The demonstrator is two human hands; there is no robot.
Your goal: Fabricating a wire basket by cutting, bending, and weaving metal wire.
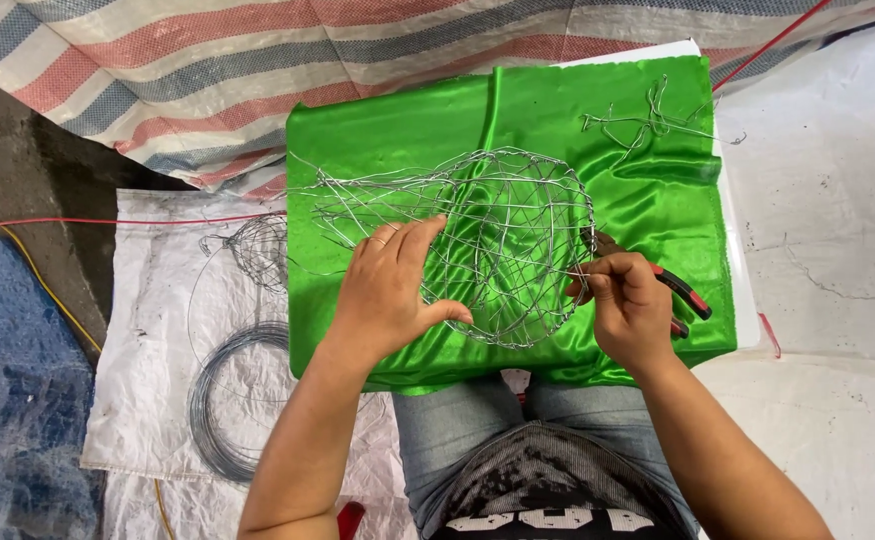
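A round basket of thin silver wire lies on a shiny green cloth spread over a board on my lap. My left hand rests flat on the basket's left side, fingers spread, a ring on one finger. My right hand is closed around pliers with red and black handles, whose jaws meet the basket's right rim. Loose wire ends stick out of the basket toward the left.
Scraps of bent wire lie at the cloth's far right. A coil of grey wire and a small wire cage sit on a white sack at left. Striped tarp lies beyond; a red cord crosses left.
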